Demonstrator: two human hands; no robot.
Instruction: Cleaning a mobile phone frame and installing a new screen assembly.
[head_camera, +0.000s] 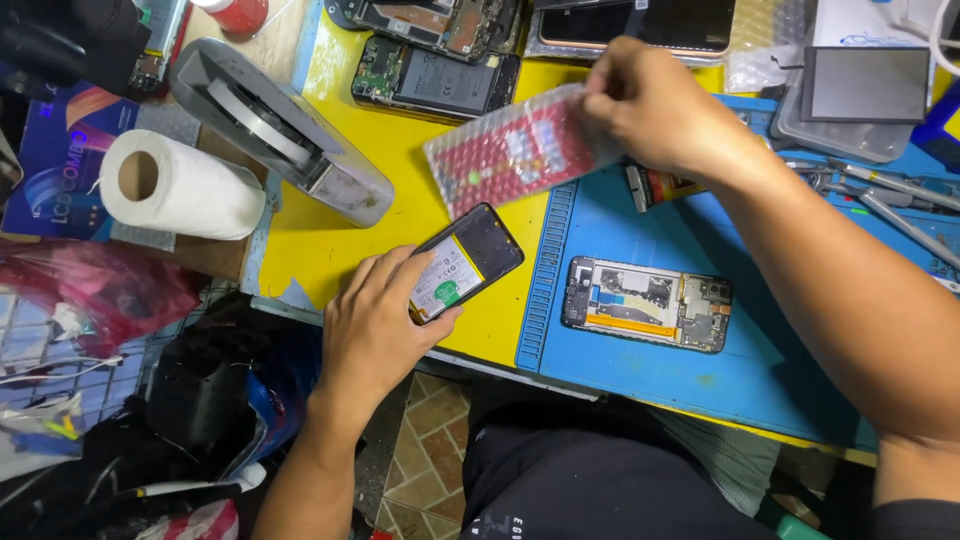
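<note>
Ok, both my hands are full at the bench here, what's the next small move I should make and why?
Probably set the bubble-wrap pouch down on the yellow table. Your right hand holds it in the air, while your left hand grips the phone battery at the table edge. The opened phone lies untouched on the blue mat, so a free hand would likely help.

A yellow counter is filling the middle of the view, with a blue work mat lying over its right half. Below the counter's near edge, a floor of reddish-brown tiles is showing (pale grout lines running between them). Even, bright light is falling across the surfaces, casting only soft shadows. No walls or windows are showing.
</note>
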